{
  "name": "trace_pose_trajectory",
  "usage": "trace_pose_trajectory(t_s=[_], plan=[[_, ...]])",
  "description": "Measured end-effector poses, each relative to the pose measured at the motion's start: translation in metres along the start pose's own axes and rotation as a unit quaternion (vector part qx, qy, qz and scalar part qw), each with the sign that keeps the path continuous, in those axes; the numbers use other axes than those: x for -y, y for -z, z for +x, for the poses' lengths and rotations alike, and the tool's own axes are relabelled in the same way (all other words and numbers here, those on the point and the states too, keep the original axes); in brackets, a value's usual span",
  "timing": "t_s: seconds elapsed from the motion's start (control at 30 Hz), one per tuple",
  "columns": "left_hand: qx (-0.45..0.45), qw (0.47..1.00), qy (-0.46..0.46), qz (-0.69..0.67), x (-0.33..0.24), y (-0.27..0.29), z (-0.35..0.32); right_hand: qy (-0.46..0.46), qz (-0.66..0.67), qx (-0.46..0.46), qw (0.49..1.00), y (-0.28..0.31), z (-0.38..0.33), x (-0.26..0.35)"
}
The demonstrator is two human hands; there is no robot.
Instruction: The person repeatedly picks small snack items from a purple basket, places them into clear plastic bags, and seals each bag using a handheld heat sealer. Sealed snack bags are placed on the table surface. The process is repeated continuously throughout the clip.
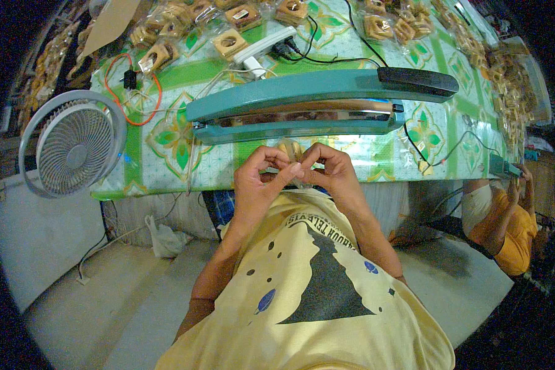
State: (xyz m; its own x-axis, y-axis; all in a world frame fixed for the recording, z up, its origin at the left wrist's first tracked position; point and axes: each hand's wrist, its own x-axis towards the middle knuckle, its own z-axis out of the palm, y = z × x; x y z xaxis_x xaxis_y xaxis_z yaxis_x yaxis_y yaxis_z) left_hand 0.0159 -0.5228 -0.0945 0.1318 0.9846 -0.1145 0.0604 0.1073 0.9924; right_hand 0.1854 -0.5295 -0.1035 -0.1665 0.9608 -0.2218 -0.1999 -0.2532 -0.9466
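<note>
Left hand: my left hand [257,179] is curling in just before the sealer [314,106], thumb and fingertips pinching one side of the small clear packet [291,159].
Right hand: my right hand [333,171] is meeting it from the other side, fingers bent and pinching the same packet; the fingertips of both hands are nearly touching.
Doing it well: I judge I should be keeping the open film edge flat and pulled taut, with nothing creeping into it.
Packet: it is sitting between my fingertips, directly below the sealer's front edge; it is looking pale, glossy and mostly hidden, with something tan inside that I cannot make out.
Sealer: it is lying long and teal on the green-patterned tablecloth [172,132], arm raised.
Beyond the sealer: bagged brown pieces [229,42] are lying in heaps.
</note>
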Motion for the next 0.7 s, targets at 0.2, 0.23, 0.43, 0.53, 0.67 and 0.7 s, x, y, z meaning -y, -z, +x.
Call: trace_pose_trajectory(t_s=[0.2,0.23,0.43,0.53,0.67,0.7], plan=[[0.025,0.999,0.03,0.024,0.0,0.0042,-0.0016,-0.03,0.023,0.005,0.999,-0.0047,-0.0027,-0.0006],[0.022,0.999,0.03,0.001,0.0009,0.0045,-0.0014,-0.035,0.035,0.011,0.999,-0.0041,-0.0029,0.0],[0.018,0.994,0.048,-0.092,0.004,0.0032,-0.0016,-0.045,0.0,0.009,0.999,0.0007,-0.0021,0.0011],[0.038,0.998,0.047,-0.034,0.0043,0.0039,-0.0018,-0.055,0.021,0.021,0.998,-0.0007,-0.0028,-0.0005],[0.057,0.994,0.081,-0.048,0.0064,0.0038,-0.0037,-0.029,0.013,0.029,0.999,-0.0027,-0.0025,-0.0019],[0.055,0.993,0.082,-0.06,0.0074,0.0034,-0.0042,-0.033,0.013,0.03,0.999,-0.0025,-0.0026,-0.002]])
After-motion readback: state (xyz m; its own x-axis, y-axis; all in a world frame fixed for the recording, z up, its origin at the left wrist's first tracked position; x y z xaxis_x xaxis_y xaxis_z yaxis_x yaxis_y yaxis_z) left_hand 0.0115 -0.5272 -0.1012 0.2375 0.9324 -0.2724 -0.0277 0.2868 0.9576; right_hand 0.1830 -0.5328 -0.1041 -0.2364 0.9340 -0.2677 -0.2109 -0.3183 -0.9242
